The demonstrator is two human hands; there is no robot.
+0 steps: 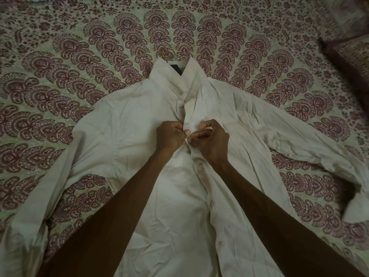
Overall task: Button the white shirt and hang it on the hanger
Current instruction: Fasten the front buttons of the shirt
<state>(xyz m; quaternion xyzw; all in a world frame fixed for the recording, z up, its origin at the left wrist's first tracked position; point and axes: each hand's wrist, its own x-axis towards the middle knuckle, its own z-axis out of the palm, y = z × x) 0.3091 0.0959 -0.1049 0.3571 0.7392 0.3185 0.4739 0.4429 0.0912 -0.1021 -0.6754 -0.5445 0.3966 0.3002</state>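
The white shirt [123, 124] lies face up on the bed, collar away from me, sleeves spread to both sides. My left hand [170, 134] pinches the left edge of the placket at chest height. My right hand [212, 139] pinches the right edge right beside it, fingertips touching the cloth between them. Below my hands three buttons [199, 166] sit fastened down the front. Above them the placket gapes, with loose buttons near the collar. A gold hanger hook [166, 51] pokes out past the collar; the rest of the hanger is hidden inside the shirt.
A patterned maroon and cream bedspread [60, 62] covers the whole bed under the shirt. A matching pillow [351, 54] lies at the far right edge.
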